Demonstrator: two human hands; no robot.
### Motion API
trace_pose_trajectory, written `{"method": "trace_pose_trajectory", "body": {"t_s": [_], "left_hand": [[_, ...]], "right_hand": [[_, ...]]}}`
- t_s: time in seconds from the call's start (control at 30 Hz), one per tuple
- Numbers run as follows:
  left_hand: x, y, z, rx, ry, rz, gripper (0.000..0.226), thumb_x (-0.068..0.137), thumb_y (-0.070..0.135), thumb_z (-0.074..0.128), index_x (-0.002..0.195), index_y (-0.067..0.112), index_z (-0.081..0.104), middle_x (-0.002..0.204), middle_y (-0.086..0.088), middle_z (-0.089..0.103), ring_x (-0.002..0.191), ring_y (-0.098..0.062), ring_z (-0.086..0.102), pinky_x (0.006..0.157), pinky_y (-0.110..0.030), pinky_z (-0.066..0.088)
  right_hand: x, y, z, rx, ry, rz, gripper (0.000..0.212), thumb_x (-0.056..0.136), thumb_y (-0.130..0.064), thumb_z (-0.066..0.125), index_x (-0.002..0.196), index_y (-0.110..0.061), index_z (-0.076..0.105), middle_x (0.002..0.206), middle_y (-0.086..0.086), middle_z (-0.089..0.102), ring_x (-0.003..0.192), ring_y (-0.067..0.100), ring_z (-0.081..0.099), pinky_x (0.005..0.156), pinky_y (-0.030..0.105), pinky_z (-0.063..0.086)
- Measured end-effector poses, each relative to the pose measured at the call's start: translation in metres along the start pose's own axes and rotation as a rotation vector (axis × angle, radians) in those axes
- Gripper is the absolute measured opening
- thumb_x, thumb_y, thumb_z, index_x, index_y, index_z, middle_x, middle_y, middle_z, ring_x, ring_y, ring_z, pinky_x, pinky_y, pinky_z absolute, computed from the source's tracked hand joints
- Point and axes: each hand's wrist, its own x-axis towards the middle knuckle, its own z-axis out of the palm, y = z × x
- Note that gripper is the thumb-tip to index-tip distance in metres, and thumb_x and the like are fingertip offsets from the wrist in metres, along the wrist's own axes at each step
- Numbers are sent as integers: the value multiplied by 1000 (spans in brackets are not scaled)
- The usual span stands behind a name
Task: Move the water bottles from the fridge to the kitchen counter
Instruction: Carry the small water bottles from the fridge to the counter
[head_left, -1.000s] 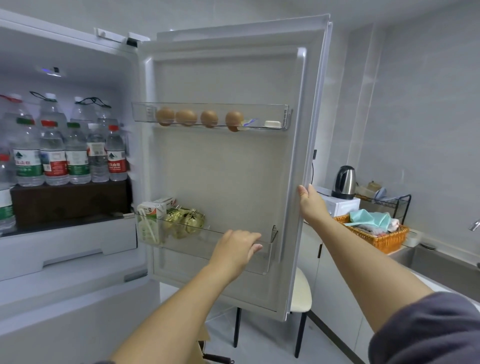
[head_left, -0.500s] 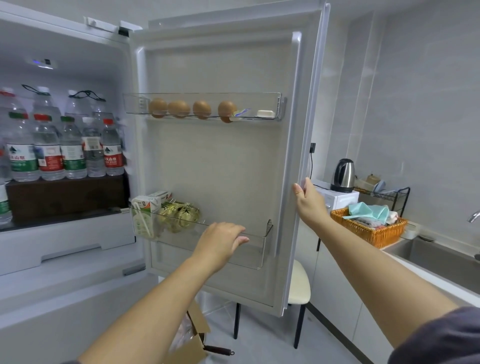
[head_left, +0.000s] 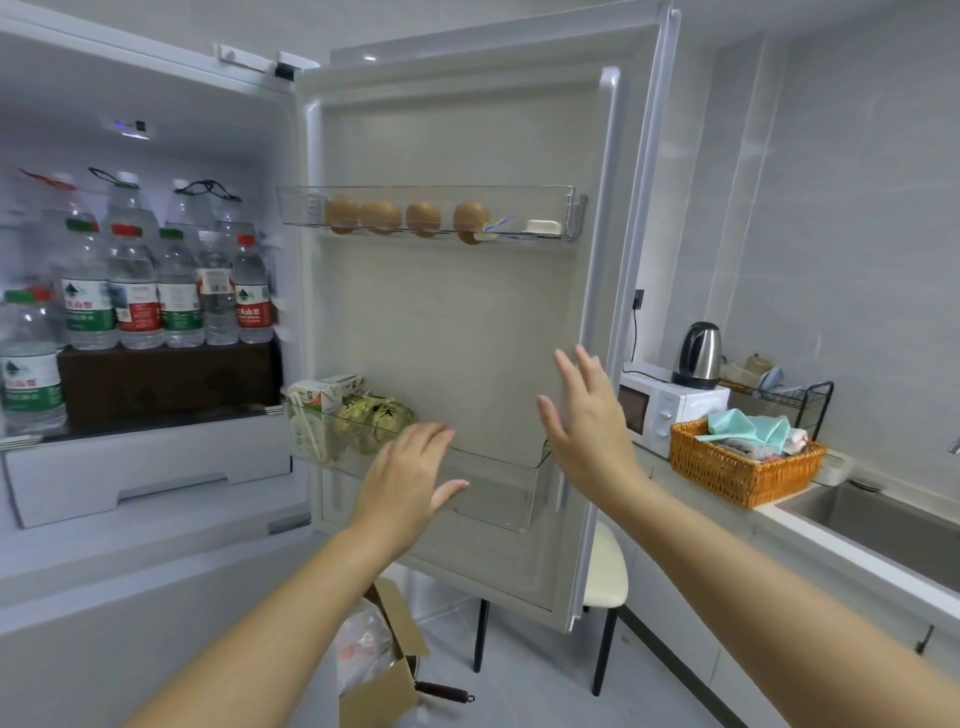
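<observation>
Reaching for the shelf looks like the step in hand, since neither hand holds anything. The left hand (head_left: 410, 480) hovers in front of the lower door bin (head_left: 498, 499), its fingers (head_left: 436, 434) loosely spread. The right hand (head_left: 589, 436) floats near the free edge of the fridge door (head_left: 457, 322) with fingers (head_left: 569, 376) fanned apart; I cannot tell whether they touch it. The door stands wide open.

The water bottles (head_left: 161, 291) are all inside the fridge, left of both hands. 5 stand upright in a row on a dark box (head_left: 166, 379), larger handled ones stand behind them, and at least 1 more stands lower at the far left. None is on the counter (head_left: 841, 551), which runs along the right wall. It carries a microwave (head_left: 670, 410) with a kettle (head_left: 698, 356) on top, then a wicker basket (head_left: 737, 467) just beside the sink (head_left: 883, 519).

To do this well, I would send the left hand across to the row's near end and take the red-capped bottle closest to the door, gripping round the label. Lifting straight up first should keep its neighbours from toppling. The right hand could take a 2nd bottle. Free counter space looks scarce, so picking a landing spot beforehand seems wise.
</observation>
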Motion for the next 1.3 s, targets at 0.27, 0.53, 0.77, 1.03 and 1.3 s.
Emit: {"method": "trace_pose_trajectory", "body": {"t_s": [0.27, 0.53, 0.77, 1.03, 1.3], "left_hand": [[-54, -82, -60, 134, 2, -164, 64, 81, 37, 74, 133, 7, 55, 138, -12, 53, 127, -29, 51, 99, -47, 47], [-103, -195, -119, 275, -35, -333, 62, 77, 34, 81, 128, 5, 60, 134, -14, 57, 119, -34, 58, 91, -46, 51], [-118, -308, -166, 386, -91, -394, 65, 78, 37, 80, 132, 7, 59, 139, -10, 54, 127, -30, 52, 97, -47, 47], [-103, -392, -176, 422, -142, -424, 65, 90, 44, 65, 144, 14, 45, 150, -4, 42, 137, -23, 39, 108, -39, 36], [-67, -446, -153, 500, -188, -494, 63, 93, 46, 59, 147, 19, 40, 153, -1, 36, 140, -20, 35, 111, -34, 31]], "right_hand": [[-2, -69, 63, -40, -171, -244, 53, 103, -27, 48, 152, -13, 34, 162, 14, 25, 151, 36, 17, 119, 51, 24], [7, -162, 148, -62, -248, -450, 54, 102, -26, 49, 153, -16, 33, 159, 13, 31, 150, 34, 22, 121, 49, 18], [37, -262, 232, -14, -269, -517, 55, 104, -28, 46, 156, -18, 28, 163, 9, 23, 153, 29, 14, 122, 45, 12], [78, -321, 308, -10, -349, -524, 55, 107, -29, 39, 158, -22, 19, 166, 5, 13, 154, 26, 3, 125, 43, 5], [127, -333, 380, 33, -382, -509, 55, 106, -30, 40, 157, -22, 22, 165, 5, 17, 154, 25, 4, 124, 43, 7]]}}
